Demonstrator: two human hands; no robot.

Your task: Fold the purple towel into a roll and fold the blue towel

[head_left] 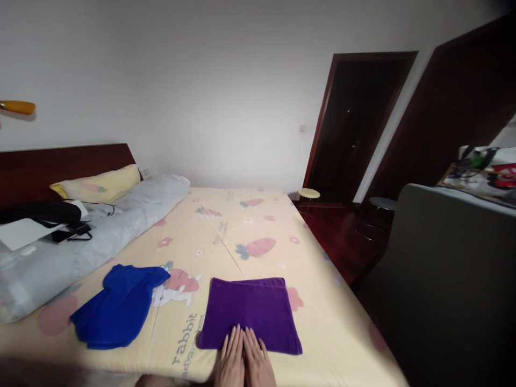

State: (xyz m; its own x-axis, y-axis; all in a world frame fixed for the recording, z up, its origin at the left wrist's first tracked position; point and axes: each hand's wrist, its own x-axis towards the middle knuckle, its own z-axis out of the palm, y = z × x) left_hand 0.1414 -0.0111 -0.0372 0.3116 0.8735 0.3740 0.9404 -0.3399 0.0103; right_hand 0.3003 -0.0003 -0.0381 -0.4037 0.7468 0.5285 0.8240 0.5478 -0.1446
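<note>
A purple cloth (250,301), folded into a rough rectangle, lies flat on the bed (330,317). My left hand (231,357) and my right hand (257,357) rest side by side on its near edge, palms down. Fingers of both hands are stretched forward over the fabric, and neither hand grips it. To the left, a crumpled blue cloth (121,306) is spread loosely on the same patterned sheet, apart from my hands.
A rolled grey quilt (133,209) and a yellow pillow (100,185) lie along the headboard (64,164). A phone (63,235) and cables sit on the quilt. Right of the bed are a round stool (308,193) and a dark grey panel (435,285).
</note>
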